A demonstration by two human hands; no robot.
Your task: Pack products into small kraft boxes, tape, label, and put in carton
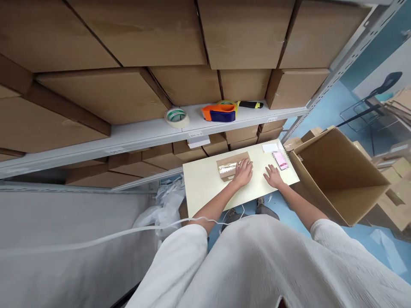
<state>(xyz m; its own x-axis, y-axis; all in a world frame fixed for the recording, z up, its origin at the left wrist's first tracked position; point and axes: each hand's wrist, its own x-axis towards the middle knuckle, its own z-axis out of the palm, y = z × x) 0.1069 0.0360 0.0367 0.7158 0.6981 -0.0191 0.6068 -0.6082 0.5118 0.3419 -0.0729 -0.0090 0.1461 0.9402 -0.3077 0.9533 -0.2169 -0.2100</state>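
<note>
A small cardboard box [226,167] with shiny clear tape across its top lies on a cream-coloured board [205,192]. Over the box's right end rests my left hand [243,172], fingers slightly apart and lying on the cardboard; its underside is hidden. My right hand [273,176] is flat on the board to the right, fingers spread, with nothing in it. Just beyond that hand is a pink-screened phone [280,160], partly blurred out. A white card or label [269,147] lies at the board's far right corner.
A shelf [192,124] stacked with cartons holds a tape roll [177,117], an orange and blue tape dispenser [219,113] and a black-yellow utility knife [250,104]. At right stands a large open carton [340,179]. A white cable [128,231] crosses on the left, near plastic bags [165,205].
</note>
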